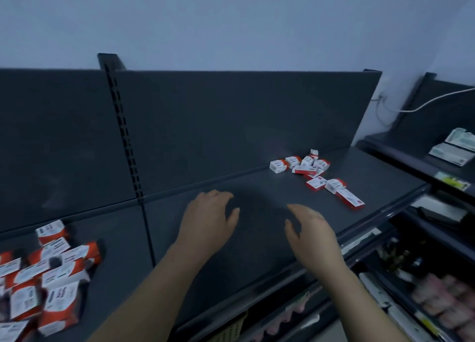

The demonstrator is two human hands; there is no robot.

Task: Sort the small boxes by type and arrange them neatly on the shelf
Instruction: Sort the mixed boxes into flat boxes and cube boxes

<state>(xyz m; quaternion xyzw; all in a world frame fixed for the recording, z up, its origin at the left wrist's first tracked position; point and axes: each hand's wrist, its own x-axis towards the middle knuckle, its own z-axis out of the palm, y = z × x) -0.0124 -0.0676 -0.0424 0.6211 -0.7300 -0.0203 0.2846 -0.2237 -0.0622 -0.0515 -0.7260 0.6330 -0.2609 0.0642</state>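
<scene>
One dark grey metal shelf (257,251) across the frame. At eight o'clock, a heap of red-and-white cardboard boxes (51,277), a dozen or more, cut off by the edge. At six o'clock, two bare hands over the shelf, left hand (208,221) and right hand (311,233), both empty, fingers loosely spread. At two o'clock, a scattered cluster (316,173) of roughly ten matching boxes.

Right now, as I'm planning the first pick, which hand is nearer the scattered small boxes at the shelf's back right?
Right. The right hand is in front and slightly left of the small boxes; the left hand is farther left, apart from them.
</scene>
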